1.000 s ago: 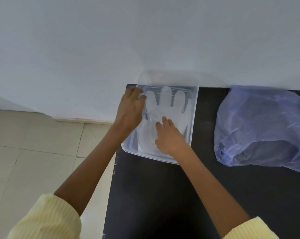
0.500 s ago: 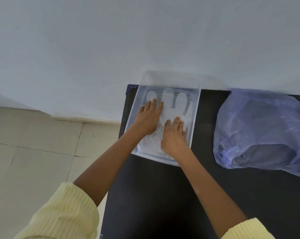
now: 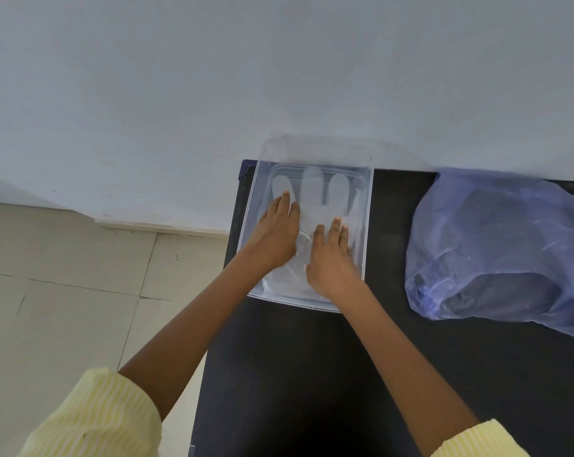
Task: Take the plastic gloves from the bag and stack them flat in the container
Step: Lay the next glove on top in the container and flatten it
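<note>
Clear plastic glove [image 3: 315, 206] in the transparent rectangular container [image 3: 368, 196] is being smoothed: both hands, left [image 3: 276, 232] and right [image 3: 331, 258], press open-palmed, gripping nothing; next, reach the blue bag [image 3: 503, 245].

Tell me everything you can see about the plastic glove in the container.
The plastic glove is thin, see-through and whitish. It lies flat on the floor of the clear container, fingers spread and pointing toward the wall, cuff end toward the person. Three fingers show clearly; a fourth lies along the right wall. The left hand and the right hand both press palm-down on its palm and cuff, hiding those parts. Whether more gloves lie under it cannot be told.
</note>
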